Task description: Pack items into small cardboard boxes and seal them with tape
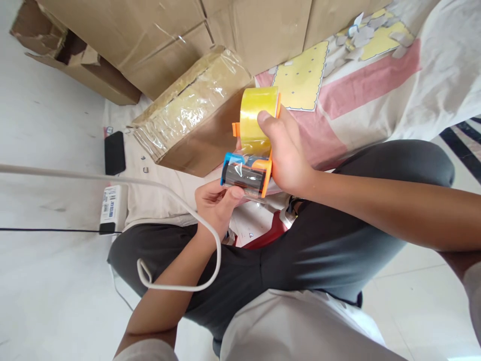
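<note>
My right hand (287, 155) is wrapped round a tape dispenser (267, 175) with an orange and blue frame, its thumb resting on the roll. The yellowish roll of clear packing tape (259, 113) sits at the upper end. From it a clear strip runs over the dark roller at the dispenser's lower end. At that end my left hand (216, 203) pinches the edge of the tape between thumb and fingers. Just behind the dispenser lies a long cardboard box (195, 110), tilted, with shiny clear tape along its top.
Larger cardboard boxes (263, 30) line the back. Yellow printed sheets (300, 75) and paper scraps (363, 37) lie on the pink and white cloth (361, 90). At left are a black phone (114, 153), a white power strip (116, 200) and a white cable (169, 188) crossing before my left arm.
</note>
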Action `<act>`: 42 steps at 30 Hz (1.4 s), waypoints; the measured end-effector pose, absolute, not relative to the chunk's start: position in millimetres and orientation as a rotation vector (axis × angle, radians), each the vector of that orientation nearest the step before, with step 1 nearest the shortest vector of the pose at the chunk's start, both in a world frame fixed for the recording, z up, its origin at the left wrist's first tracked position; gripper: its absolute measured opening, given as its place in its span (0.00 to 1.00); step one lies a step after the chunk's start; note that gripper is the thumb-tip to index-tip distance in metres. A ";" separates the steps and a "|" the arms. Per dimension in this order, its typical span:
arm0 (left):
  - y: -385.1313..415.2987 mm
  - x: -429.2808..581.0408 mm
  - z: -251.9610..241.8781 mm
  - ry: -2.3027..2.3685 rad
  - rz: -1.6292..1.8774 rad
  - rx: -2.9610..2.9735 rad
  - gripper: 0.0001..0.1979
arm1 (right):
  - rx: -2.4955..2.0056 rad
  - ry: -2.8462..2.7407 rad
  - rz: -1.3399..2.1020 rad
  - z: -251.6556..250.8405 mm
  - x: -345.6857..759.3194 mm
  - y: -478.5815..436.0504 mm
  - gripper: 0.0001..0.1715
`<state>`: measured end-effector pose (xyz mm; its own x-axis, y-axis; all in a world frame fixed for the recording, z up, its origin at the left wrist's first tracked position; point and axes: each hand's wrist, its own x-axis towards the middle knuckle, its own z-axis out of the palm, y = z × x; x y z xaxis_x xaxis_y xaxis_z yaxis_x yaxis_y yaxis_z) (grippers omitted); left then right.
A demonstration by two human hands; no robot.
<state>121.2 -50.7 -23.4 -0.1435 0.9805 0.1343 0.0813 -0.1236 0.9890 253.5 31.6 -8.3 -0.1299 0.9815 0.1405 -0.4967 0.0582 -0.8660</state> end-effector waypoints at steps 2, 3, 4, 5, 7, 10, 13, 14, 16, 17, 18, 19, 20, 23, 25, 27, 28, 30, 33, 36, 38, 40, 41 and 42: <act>-49.6 120.3 -25.6 1.285 1.357 1.255 0.26 | -0.660 -0.984 1.456 -7.4 255.2 31.5 0.07; -49.0 119.6 -27.0 1.265 1.342 1.235 0.26 | -0.653 -0.987 1.459 -7.1 256.1 31.1 0.07; -48.3 118.8 -28.5 1.240 1.324 1.216 0.26 | -0.648 -0.989 1.459 -6.9 257.0 30.6 0.08; -47.6 117.8 -30.2 1.214 1.311 1.200 0.26 | -0.646 -0.992 1.460 -6.9 257.9 29.9 0.08; -46.4 115.6 -33.4 1.173 1.302 1.195 0.26 | -0.642 -0.993 1.470 -6.9 259.2 28.6 0.08; -45.6 111.9 -36.1 1.127 1.339 1.269 0.25 | -0.632 -0.982 1.492 -6.8 259.9 28.7 0.06; -46.1 109.2 -35.1 1.081 1.351 1.367 0.26 | -0.633 -0.946 1.498 -6.7 259.4 32.4 0.07; -46.4 108.7 -34.3 1.075 1.349 1.394 0.26 | -0.633 -0.929 1.500 -6.7 259.2 33.9 0.08; -47.2 108.4 -32.7 1.095 1.346 1.429 0.27 | -0.626 -0.902 1.508 -7.1 258.8 36.2 0.07; -47.7 108.4 -32.0 1.116 1.343 1.435 0.27 | -0.619 -0.894 1.513 -7.3 258.8 36.6 0.07; -48.1 108.6 -31.6 1.138 1.331 1.435 0.28 | -0.613 -0.887 1.516 -7.4 258.8 36.4 0.06; -48.4 108.9 -31.3 1.161 1.319 1.427 0.29 | -0.607 -0.885 1.521 -7.6 258.9 35.9 0.06; -48.7 109.3 -31.2 1.179 1.310 1.413 0.29 | -0.605 -0.893 1.527 -7.5 259.2 35.1 0.08; -48.2 111.5 -31.3 1.150 1.317 1.361 0.29 | -0.629 -0.911 1.517 -6.8 260.0 32.6 0.13; -47.1 112.9 -31.6 1.105 1.332 1.341 0.29 | -0.664 -0.925 1.500 -5.9 260.4 32.0 0.14; -45.5 113.3 -32.3 1.080 1.340 1.345 0.29 | -0.688 -0.935 1.485 -5.5 260.5 32.3 0.14; -44.7 113.0 -32.8 1.080 1.343 1.353 0.29 | -0.693 -0.941 1.481 -5.6 260.6 32.6 0.13; -43.3 111.5 -34.2 1.089 1.339 1.380 0.29 | -0.707 -0.948 1.477 -6.7 260.8 33.2 0.10; -42.1 109.2 -36.8 1.095 1.333 1.399 0.29 | -0.730 -0.944 1.478 -10.1 261.5 33.8 0.08; -41.2 108.8 -39.4 1.065 1.346 1.376 0.29 | -0.723 -0.942 1.479 -13.8 261.5 35.4 0.08; -40.2 108.9 -40.8 1.063 1.344 1.362 0.30 | -0.739 -0.949 1.476 -14.9 260.5 37.6 0.08; -39.1 108.7 -41.5 1.092 1.327 1.362 0.30 | -0.762 -0.954 1.457 -14.7 258.7 40.4 0.08; -38.7 108.4 -41.6 1.108 1.315 1.368 0.31 | -0.767 -0.954 1.444 -14.1 257.7 41.8 0.08; -38.4 108.0 -41.4 1.123 1.302 1.377 0.31 | -0.767 -0.951 1.432 -13.4 256.7 42.9 0.08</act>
